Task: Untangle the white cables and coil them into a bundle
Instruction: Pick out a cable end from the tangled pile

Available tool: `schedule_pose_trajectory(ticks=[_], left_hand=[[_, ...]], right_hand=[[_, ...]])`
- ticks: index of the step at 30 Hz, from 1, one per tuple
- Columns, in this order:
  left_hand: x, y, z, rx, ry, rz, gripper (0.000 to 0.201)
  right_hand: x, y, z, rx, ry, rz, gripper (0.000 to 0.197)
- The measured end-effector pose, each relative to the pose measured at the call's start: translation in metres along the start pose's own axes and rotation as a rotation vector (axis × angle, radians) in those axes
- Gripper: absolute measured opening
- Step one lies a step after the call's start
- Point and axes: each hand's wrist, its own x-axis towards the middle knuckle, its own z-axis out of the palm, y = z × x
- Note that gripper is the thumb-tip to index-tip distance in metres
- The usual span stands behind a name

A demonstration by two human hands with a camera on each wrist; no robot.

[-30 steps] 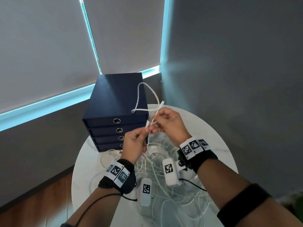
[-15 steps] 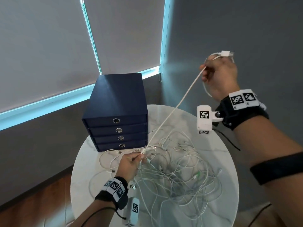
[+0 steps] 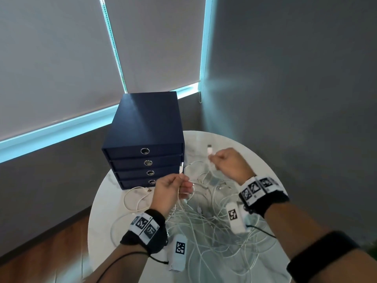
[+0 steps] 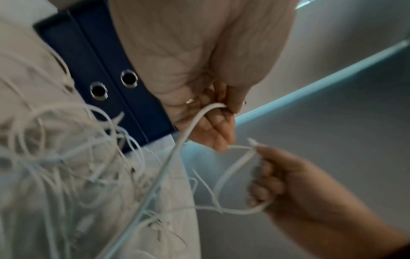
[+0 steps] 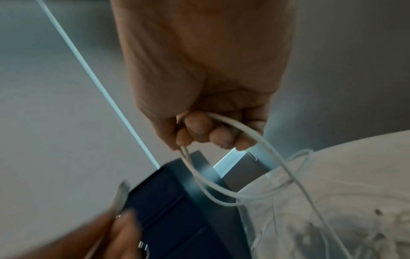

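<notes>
A tangle of white cables (image 3: 206,221) lies spread over the round white table (image 3: 255,160). My left hand (image 3: 181,186) hovers above the pile's left side and pinches one white cable (image 4: 195,122); its plug end (image 3: 181,167) sticks up past the fingers. My right hand (image 3: 216,160) is a little farther back and to the right, its fingers (image 5: 199,129) curled round slack loops of that cable (image 5: 233,196), with the other plug (image 3: 209,149) poking up above the fist. In the left wrist view the right hand (image 4: 288,184) holds a hanging loop (image 4: 230,171).
A navy four-drawer box (image 3: 144,127) stands on the table's far left, right behind my left hand. Grey wall and window blinds close in behind the table. A cable loop (image 3: 132,199) lies by the table's left edge, with wooden floor (image 3: 51,252) below.
My right hand has come down from high on the right to just above the table near the left hand. The cable that was stretched taut now hangs in slack loops.
</notes>
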Motion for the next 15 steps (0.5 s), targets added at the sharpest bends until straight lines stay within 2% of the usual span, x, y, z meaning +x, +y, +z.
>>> schedule_pose_trajectory(ticks=[3, 6, 9, 12, 15], left_hand=[[0.000, 0.001, 0.015, -0.051, -0.020, -0.044, 0.022], [0.003, -0.004, 0.017, -0.023, 0.080, -0.076, 0.024], [0.005, -0.009, 0.010, -0.040, 0.163, -0.132, 0.026], [0.002, -0.011, 0.006, -0.106, 0.158, -0.233, 0.032], [0.003, -0.010, 0.005, -0.119, 0.173, -0.319, 0.020]], right_hand=[[-0.015, -0.004, 0.034, -0.104, -0.147, -0.077, 0.044], [-0.025, -0.009, 0.057, -0.249, -0.269, -0.119, 0.030], [-0.036, -0.014, 0.062, -0.319, -0.307, -0.166, 0.028], [-0.044, -0.016, 0.063, -0.340, -0.387, -0.236, 0.027], [-0.049, -0.017, 0.062, -0.336, -0.468, -0.270, 0.026]])
